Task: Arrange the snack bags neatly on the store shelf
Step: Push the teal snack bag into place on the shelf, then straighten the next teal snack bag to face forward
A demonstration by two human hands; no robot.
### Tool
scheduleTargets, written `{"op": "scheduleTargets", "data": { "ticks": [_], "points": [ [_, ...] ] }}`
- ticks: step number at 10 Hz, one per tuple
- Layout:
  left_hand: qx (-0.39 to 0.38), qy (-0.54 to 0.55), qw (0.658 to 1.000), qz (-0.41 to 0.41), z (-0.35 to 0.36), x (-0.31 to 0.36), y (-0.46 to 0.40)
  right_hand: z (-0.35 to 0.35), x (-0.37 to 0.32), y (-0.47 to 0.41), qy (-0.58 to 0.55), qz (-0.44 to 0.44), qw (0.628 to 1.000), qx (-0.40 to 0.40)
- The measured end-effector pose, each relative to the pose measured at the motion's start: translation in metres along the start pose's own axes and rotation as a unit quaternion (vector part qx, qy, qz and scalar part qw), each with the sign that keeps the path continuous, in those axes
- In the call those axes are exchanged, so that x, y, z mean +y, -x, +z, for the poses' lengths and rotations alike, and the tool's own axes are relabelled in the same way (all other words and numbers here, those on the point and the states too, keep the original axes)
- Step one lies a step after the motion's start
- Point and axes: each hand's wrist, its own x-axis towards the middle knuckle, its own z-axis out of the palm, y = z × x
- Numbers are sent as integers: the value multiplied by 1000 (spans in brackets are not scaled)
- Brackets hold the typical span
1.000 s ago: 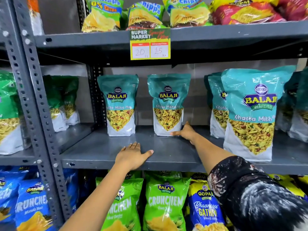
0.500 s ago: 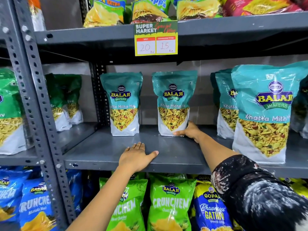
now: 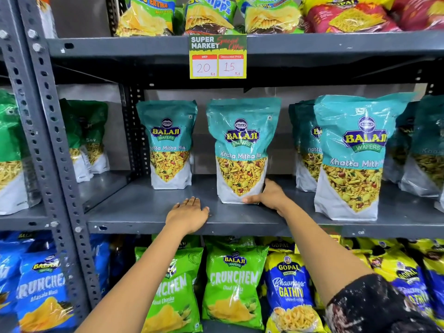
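Right hand grips base of middle teal bag, upright mid-shelf. Left hand flat, open on front edge. Neighbour bags stand apart either side.

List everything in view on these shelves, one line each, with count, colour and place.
Mix bags: at least five, teal and white, standing on the middle shelf; more are hidden behind at right.
Sev bags: several, green and white, left bay.
Chip bags: three, green and yellow, top shelf.
Red bags: at least two, top shelf, right.
Price card: one, yellow and green, top shelf edge.
Green bags: two, bottom row, centre.
Blue bags: several, bottom left.
Gathiya bag: one, blue and yellow, bottom row.
Shelf: grey metal.
Left hand: flat on the shelf.
Right hand: grip on the centre mix bag's base.
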Motion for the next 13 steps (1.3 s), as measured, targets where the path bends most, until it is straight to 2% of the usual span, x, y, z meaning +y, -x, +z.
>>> {"op": "scheduleTargets", "data": {
  "ticks": [4, 10, 11, 13],
  "points": [
    [-7, 0, 1000, -5, -1, 1, 1, -13, 4, 48, 51, -16, 999, 2],
    [-1, 5, 1000, -6, 0, 0, -1, -16, 0, 50, 51, 9, 998, -33],
    [11, 5, 1000, -5, 1, -1, -2, -15, -5, 58, 58, 29, 998, -14],
    [61, 9, 998, 0, -3, -10, 10, -1, -6, 76, 95, 13, 992, 85]
  ]
}}
